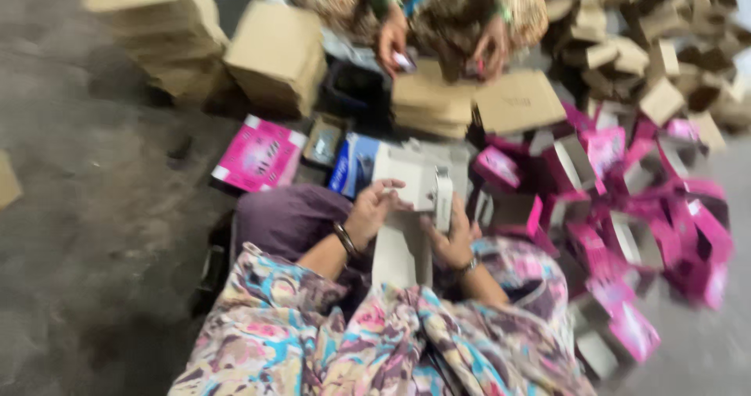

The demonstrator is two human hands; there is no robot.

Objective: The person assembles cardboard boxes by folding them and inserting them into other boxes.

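While the picture blurs, both hands work a pale flat carton (412,185) in the lap: left hand (369,212) closed on its left edge, right hand (452,238) clamped on the right flap, the box only half formed. Right of it, a heap of folded pink boxes (626,208) lies on the floor (94,208); far off, a co-worker's hands (442,44) press brown cardboard stacks (469,102). Plenty left, by the look.

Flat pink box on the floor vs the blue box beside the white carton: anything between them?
Head view: a small dark-framed packet lies between the flat pink box and the blue box; blur hides what it is.
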